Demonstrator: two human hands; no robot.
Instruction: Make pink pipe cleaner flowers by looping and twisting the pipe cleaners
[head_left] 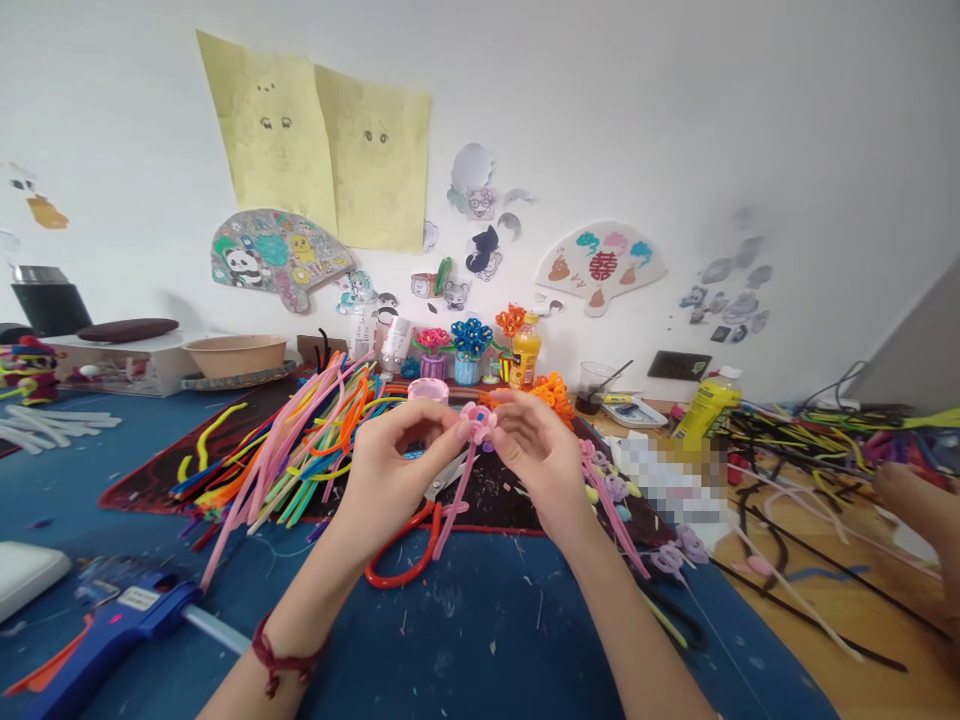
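Note:
A pink pipe-cleaner flower (475,424) with a blue centre is held up in front of me, its pink stems hanging down. My left hand (397,465) pinches it from the left between thumb and fingers. From the right, my right hand (536,460) closes on its edge with thumb and bent fingers. Below the flower lie scissors (399,578) with red handles, blades partly hidden by my left hand and the stems. A thick bundle of coloured pipe cleaners (281,440) rests left of my left hand. Pink pipe-cleaner stems (615,515) lie beside my right wrist.
A blue glue gun (124,625) sits at the front left. Finished flowers in small pots (468,368) and an orange drink bottle (526,352) stand along the wall. On the right are a yellow bottle (706,410), loose pipe cleaners and another person's hand (919,510).

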